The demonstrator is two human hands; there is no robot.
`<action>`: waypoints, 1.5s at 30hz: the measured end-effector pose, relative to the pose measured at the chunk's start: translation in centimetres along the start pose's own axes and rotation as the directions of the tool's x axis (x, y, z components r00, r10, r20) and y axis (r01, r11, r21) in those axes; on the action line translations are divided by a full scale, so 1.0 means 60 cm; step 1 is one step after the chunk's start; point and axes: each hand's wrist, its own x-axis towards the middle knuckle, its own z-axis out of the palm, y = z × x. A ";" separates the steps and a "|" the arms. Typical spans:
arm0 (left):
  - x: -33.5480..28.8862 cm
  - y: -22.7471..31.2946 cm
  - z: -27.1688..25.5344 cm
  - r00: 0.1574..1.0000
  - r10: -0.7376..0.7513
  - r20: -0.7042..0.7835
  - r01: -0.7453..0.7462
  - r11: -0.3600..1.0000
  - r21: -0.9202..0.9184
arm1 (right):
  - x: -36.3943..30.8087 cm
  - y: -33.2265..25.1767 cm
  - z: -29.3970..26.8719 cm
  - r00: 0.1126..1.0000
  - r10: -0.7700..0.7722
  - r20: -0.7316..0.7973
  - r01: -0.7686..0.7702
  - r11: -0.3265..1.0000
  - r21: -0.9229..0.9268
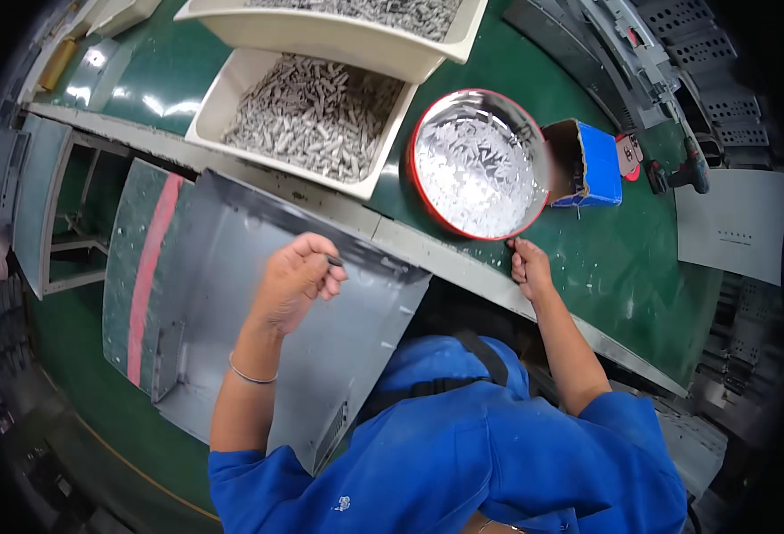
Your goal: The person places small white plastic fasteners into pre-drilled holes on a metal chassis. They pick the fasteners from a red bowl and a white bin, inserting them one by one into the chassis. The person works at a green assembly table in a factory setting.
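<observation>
Black small piece [335, 262] pinched in left hand's [296, 280] grip; right hand [532, 270] curled near red-rimmed bowl [537, 158], hold unclear.

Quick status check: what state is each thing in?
Left hand: pinching a small dark piece
Right hand: curled, grip unclear
Red bowl: open, holding silvery pieces
Nearer cream bin: open, holding grey pieces
Farther cream bin: open, holding grey pieces
Blue box: open toward bowl
Power drill: lying unheld
</observation>
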 end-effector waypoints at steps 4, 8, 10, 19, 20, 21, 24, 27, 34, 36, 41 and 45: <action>-0.002 -0.082 0.000 0.984 -0.172 -0.048 0.177 0.972 0.154 | 0.000 0.001 0.007 0.999 -0.040 -0.015 0.039 0.999 -0.025; 0.017 -0.128 0.016 0.983 -0.168 -0.077 0.184 0.939 0.290 | 0.002 0.010 0.004 0.995 -0.095 -0.022 0.094 0.993 -0.073; 0.026 -0.142 0.022 0.985 -0.156 -0.068 0.169 0.942 0.289 | 0.003 0.013 0.005 0.992 -0.118 -0.037 0.114 0.989 -0.095; 0.045 -0.162 0.048 0.992 -0.070 -0.101 0.091 0.971 0.221 | -0.002 0.018 0.013 0.987 -0.151 -0.058 0.143 0.981 -0.129; 0.046 -0.163 0.049 0.992 -0.070 -0.100 0.090 0.972 0.217 | -0.003 0.019 0.014 0.986 -0.155 -0.059 0.146 0.981 -0.131; 0.046 -0.163 0.050 0.993 -0.069 -0.100 0.089 0.973 0.214 | -0.003 0.018 0.013 0.986 -0.155 -0.066 0.146 0.981 -0.128; 0.047 -0.167 0.050 0.994 -0.022 -0.104 0.046 0.971 0.236 | -0.003 0.018 0.018 0.985 -0.154 -0.081 0.143 0.981 -0.127; 0.050 -0.169 0.052 0.994 0.008 -0.111 0.020 0.969 0.248 | -0.004 0.017 0.023 0.981 -0.161 -0.107 0.143 0.978 -0.154; 0.049 -0.178 0.055 0.991 0.043 -0.128 -0.004 0.957 0.290 | 0.001 0.021 0.025 0.973 -0.185 -0.137 0.159 0.970 -0.183; 0.048 -0.182 0.054 0.990 0.063 -0.130 -0.018 0.947 0.321 | 0.002 0.021 0.027 0.971 -0.190 -0.145 0.161 0.968 -0.190; 0.044 -0.180 0.054 0.991 0.072 -0.116 -0.017 0.907 0.421 | -0.001 0.018 0.033 0.967 -0.195 -0.160 0.161 0.965 -0.205; 0.036 -0.175 0.046 0.987 0.054 -0.149 -0.006 0.953 0.304 | 0.000 0.021 0.030 0.966 -0.205 -0.155 0.173 0.964 -0.200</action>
